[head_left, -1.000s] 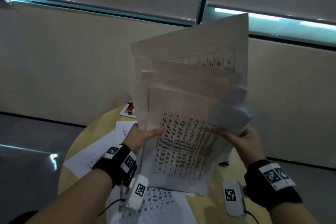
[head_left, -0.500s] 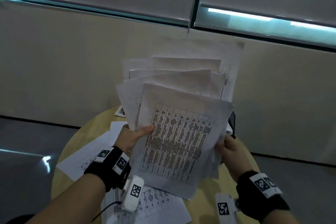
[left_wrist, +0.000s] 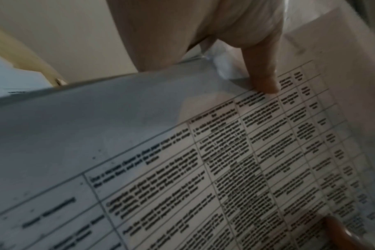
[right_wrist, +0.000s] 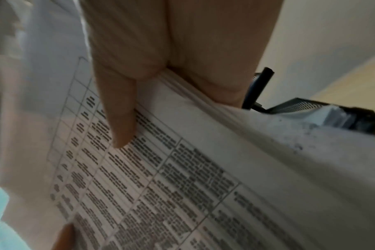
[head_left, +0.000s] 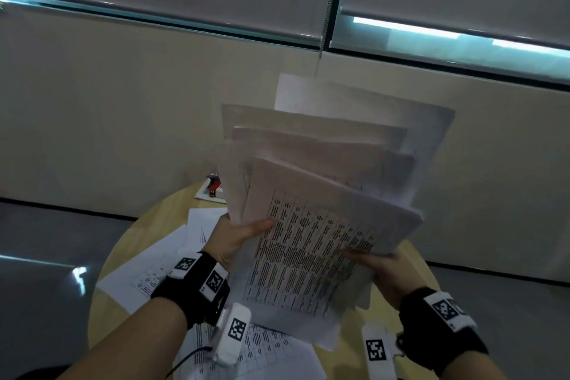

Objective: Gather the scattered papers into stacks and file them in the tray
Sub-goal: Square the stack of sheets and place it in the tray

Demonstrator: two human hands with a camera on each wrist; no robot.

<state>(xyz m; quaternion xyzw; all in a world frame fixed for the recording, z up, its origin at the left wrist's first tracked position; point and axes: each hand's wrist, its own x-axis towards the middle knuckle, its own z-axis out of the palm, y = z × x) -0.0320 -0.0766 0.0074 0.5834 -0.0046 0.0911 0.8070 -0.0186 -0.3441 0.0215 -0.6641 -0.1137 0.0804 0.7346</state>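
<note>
A loose, fanned stack of printed papers (head_left: 314, 225) is held up above the round wooden table (head_left: 145, 225), its sheets uneven at the top. My left hand (head_left: 237, 234) grips its left edge, thumb (left_wrist: 263, 74) across the front table-printed sheet (left_wrist: 225, 160). My right hand (head_left: 373, 262) grips the right edge, thumb (right_wrist: 120, 118) pressed on the same stack (right_wrist: 182, 169). A black mesh tray (right_wrist: 306, 108) shows behind the right hand, partly hidden by paper.
More printed sheets (head_left: 154, 271) lie scattered on the table's left side and under my forearms (head_left: 265, 348). A small red object on a card (head_left: 212, 188) sits at the table's far edge. Beige wall panels and a dark floor surround the table.
The stack has been shifted in my hands: the sheets dropped lower and closer together, then tilted rightward. Both hands kept their grip on its edges.
</note>
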